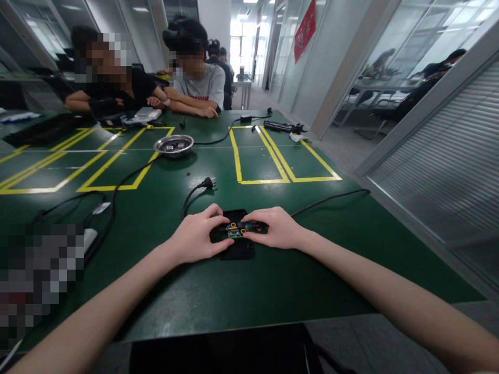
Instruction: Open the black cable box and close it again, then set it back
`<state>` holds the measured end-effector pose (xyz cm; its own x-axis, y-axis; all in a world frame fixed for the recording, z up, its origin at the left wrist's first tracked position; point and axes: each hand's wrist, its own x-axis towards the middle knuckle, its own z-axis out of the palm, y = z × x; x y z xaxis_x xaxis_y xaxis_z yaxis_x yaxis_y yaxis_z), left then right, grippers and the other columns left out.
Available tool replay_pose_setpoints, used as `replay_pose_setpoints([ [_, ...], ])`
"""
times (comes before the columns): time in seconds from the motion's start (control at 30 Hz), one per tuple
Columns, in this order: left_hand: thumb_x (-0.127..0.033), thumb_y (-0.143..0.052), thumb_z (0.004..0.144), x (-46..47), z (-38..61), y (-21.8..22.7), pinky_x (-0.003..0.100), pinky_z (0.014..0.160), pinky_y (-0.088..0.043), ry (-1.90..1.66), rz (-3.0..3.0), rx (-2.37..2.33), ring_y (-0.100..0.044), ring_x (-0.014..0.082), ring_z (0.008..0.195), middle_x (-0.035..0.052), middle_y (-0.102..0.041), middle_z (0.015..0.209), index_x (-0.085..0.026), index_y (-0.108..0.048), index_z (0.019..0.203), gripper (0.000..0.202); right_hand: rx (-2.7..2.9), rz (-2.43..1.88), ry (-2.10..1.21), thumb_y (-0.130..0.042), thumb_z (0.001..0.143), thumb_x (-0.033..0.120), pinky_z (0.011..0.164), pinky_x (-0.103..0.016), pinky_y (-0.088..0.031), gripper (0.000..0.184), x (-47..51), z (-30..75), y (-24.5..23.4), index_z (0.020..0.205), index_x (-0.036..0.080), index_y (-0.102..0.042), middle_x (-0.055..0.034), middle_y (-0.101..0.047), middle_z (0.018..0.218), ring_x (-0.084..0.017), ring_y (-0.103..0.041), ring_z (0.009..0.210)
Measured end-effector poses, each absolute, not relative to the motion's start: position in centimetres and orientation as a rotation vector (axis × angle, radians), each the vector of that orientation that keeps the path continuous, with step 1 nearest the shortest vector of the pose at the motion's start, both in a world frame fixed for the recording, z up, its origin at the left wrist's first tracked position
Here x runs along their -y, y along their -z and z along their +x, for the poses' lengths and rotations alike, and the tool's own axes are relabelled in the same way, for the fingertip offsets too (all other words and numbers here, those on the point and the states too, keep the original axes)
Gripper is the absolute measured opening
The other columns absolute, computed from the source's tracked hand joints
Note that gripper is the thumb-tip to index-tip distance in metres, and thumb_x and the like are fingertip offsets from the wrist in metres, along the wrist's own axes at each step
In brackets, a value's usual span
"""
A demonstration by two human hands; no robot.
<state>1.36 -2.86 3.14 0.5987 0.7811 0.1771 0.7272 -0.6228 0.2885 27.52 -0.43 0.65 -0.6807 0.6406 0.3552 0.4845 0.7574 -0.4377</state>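
Observation:
A small green circuit board (235,233) with copper-coloured coils is held between my two hands, low over the table. My left hand (197,235) grips its left end, thumb on the near side and fingers on the far side. From the right, my right hand (276,228) pinches the other end the same way. A black plastic casing half (238,252) lies just below the board, and another black casing part (234,213) shows behind it. Beyond my left hand, a black cord ends in a plug (208,183). Another black cable (331,198) runs out to the right of my right hand.
A round metal dish (173,145) holding small metal parts stands farther back on the green table (210,306). Yellow tape (265,182) marks rectangles. A black adapter (246,119) and a dark tool-like object (284,127) lie at the far edge. Two people sit across.

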Motion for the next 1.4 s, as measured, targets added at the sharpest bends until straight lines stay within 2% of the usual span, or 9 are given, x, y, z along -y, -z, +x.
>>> replay_pose_setpoints([
  [0.2, -0.054, -0.065, 0.090, 2.4, 0.9, -3.0, 0.032, 0.071, -0.057, -0.501, 2.654, -1.230, -0.068, 0.0180, 0.080, 0.0086, -0.061, 0.121, -0.021, -0.068, 0.124, 0.047, 2.415, -0.891, -0.401, -0.071, 0.092, 0.039, 0.079, -0.032, -0.059, 0.033, 0.3, 27.4, -0.6, 0.118, 0.020, -0.073, -0.0086, -0.081, 0.108, -0.021, -0.077, 0.086],
  [0.27, -0.048, -0.056, 0.095, 2.1, 0.7, -3.2, 0.032, 0.073, -0.055, -0.533, 2.637, -1.183, -0.066, 0.0169, 0.078, 0.0092, -0.060, 0.120, -0.020, -0.066, 0.123, 0.040, 2.401, -0.873, -0.392, -0.070, 0.092, 0.037, 0.077, -0.031, -0.058, 0.033, 0.3, 27.6, -0.7, 0.120, 0.020, -0.072, -0.0083, -0.080, 0.108, -0.020, -0.076, 0.085],
  [0.33, -0.036, -0.047, 0.097, 1.7, 0.4, -3.5, 0.030, 0.071, -0.052, -0.556, 2.599, -1.155, -0.064, 0.0157, 0.075, 0.0081, -0.063, 0.113, -0.019, -0.066, 0.112, 0.029, 2.397, -0.858, -0.373, -0.068, 0.092, 0.034, 0.072, -0.029, -0.055, 0.031, 0.2, 27.8, -0.8, 0.118, 0.019, -0.071, -0.0075, -0.079, 0.104, -0.019, -0.074, 0.080],
  [0.43, -0.026, -0.044, 0.092, 1.2, 0.2, -4.0, 0.027, 0.061, -0.042, -0.498, 2.531, -1.263, -0.056, 0.0151, 0.063, 0.0023, -0.064, 0.083, -0.019, -0.060, 0.086, 0.018, 2.430, -0.920, -0.335, -0.064, 0.094, 0.033, 0.063, -0.025, -0.045, 0.017, -0.2, 28.3, -1.0, 0.100, 0.019, -0.070, -0.0035, -0.075, 0.084, -0.016, -0.067, 0.067],
  [0.53, -0.032, -0.044, 0.093, 0.9, 0.1, -4.1, 0.027, 0.055, -0.030, -0.316, 2.475, -1.375, -0.046, 0.0145, 0.052, -0.0011, -0.052, 0.057, -0.020, -0.049, 0.064, 0.031, 2.526, -1.023, -0.344, -0.056, 0.101, 0.037, 0.059, -0.026, -0.034, 0.031, -0.7, 28.8, -1.3, 0.076, 0.020, -0.063, -0.0002, -0.064, 0.065, -0.014, -0.057, 0.058],
  [0.63, -0.040, -0.044, 0.094, 0.8, 0.2, -4.1, 0.027, 0.053, -0.025, -0.240, 2.400, -1.373, -0.040, 0.0133, 0.049, -0.0015, -0.045, 0.051, -0.020, -0.041, 0.055, 0.044, 2.583, -1.017, -0.459, -0.051, 0.104, 0.041, 0.057, -0.027, -0.028, 0.042, -1.0, 29.2, -1.5, 0.068, 0.020, -0.055, 0.0025, -0.053, 0.058, -0.012, -0.047, 0.053],
  [0.77, -0.048, -0.048, 0.091, 0.7, -0.1, -4.3, 0.025, 0.053, -0.028, -0.239, 2.149, -1.243, -0.040, 0.0128, 0.053, -0.0034, -0.041, 0.053, -0.020, -0.045, 0.057, 0.045, 2.464, -0.909, -0.810, -0.051, 0.103, 0.049, 0.055, -0.025, -0.028, 0.048, -0.7, 29.5, -1.7, 0.065, 0.019, -0.050, 0.0055, -0.043, 0.057, -0.010, -0.038, 0.052],
  [1.0, -0.053, -0.054, 0.088, 0.3, -1.0, -5.6, 0.025, 0.053, -0.031, -0.224, 1.902, -0.992, -0.038, 0.0113, 0.053, -0.0045, -0.042, 0.056, -0.018, -0.053, 0.060, 0.044, 2.283, -0.788, -1.195, -0.056, 0.099, 0.053, 0.052, -0.023, -0.031, 0.047, 0.2, 28.9, -2.1, 0.068, 0.018, -0.055, 0.0050, -0.046, 0.059, -0.009, -0.039, 0.054],
  [1.4, -0.044, -0.068, 0.083, 0.6, -1.4, -5.9, 0.022, 0.053, -0.030, -0.071, 1.835, -0.894, -0.039, 0.0095, 0.053, -0.0057, -0.048, 0.057, -0.016, -0.060, 0.071, 0.031, 2.482, -0.705, -0.921, -0.058, 0.099, 0.040, 0.054, -0.024, -0.028, 0.039, 1.2, 28.2, -1.7, 0.067, 0.017, -0.057, 0.0059, -0.043, 0.057, -0.008, -0.037, 0.051],
])
